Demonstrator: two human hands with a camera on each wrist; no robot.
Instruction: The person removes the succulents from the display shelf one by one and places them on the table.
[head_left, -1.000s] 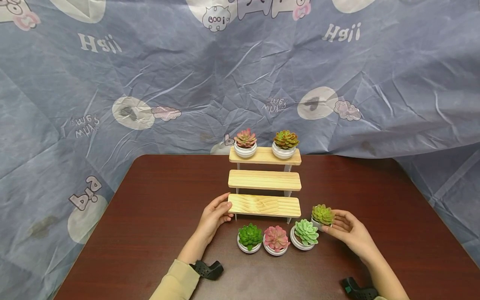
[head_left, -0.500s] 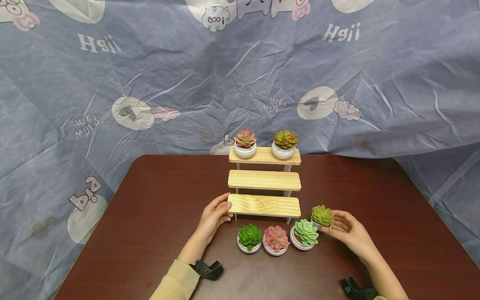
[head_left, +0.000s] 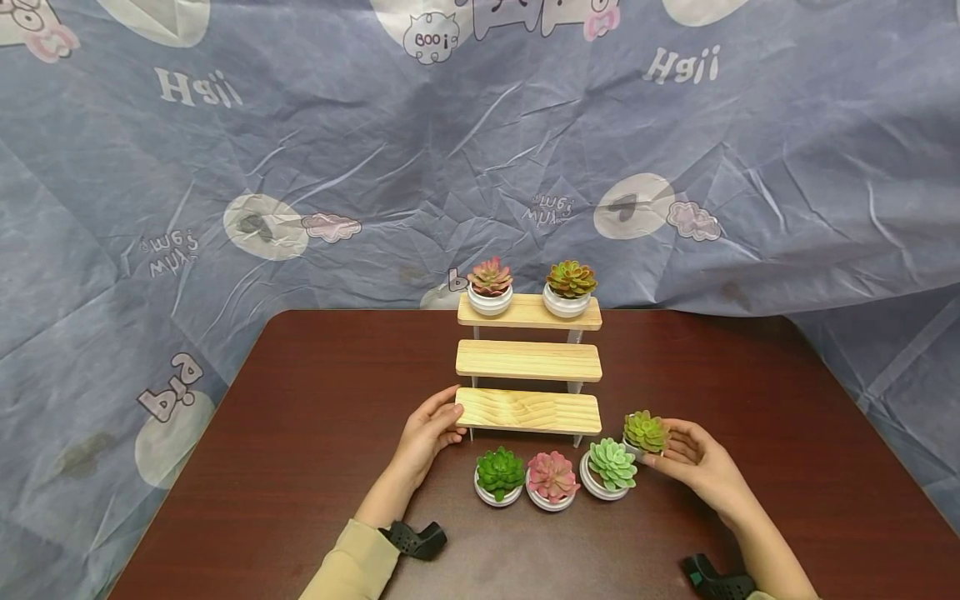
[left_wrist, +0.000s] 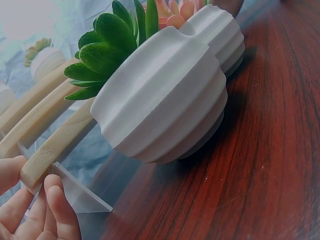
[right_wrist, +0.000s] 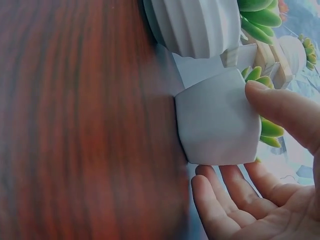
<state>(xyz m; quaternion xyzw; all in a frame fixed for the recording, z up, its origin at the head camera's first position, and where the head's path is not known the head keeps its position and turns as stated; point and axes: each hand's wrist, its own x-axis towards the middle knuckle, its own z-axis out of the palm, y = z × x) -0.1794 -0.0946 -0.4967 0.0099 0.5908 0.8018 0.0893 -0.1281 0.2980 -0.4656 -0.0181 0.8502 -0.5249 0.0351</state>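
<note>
Cupping yellow-green succulent pot (head_left: pixel 645 432), right hand (head_left: pixel 693 465), left hand (head_left: pixel 429 430) steadying shelf (head_left: pixel 528 411)

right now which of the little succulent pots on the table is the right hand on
The yellow-green succulent pot at the far right, by the lowest shelf's right end. The right hand cups it; the dark green, pink and pale green pots in the front row are untouched.

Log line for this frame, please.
left hand: grips bottom shelf end | right hand: holds yellow-green succulent pot on table

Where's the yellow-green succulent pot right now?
Head view: the yellow-green succulent pot sits on the table, right of the bottom shelf, held by the right hand.
</note>
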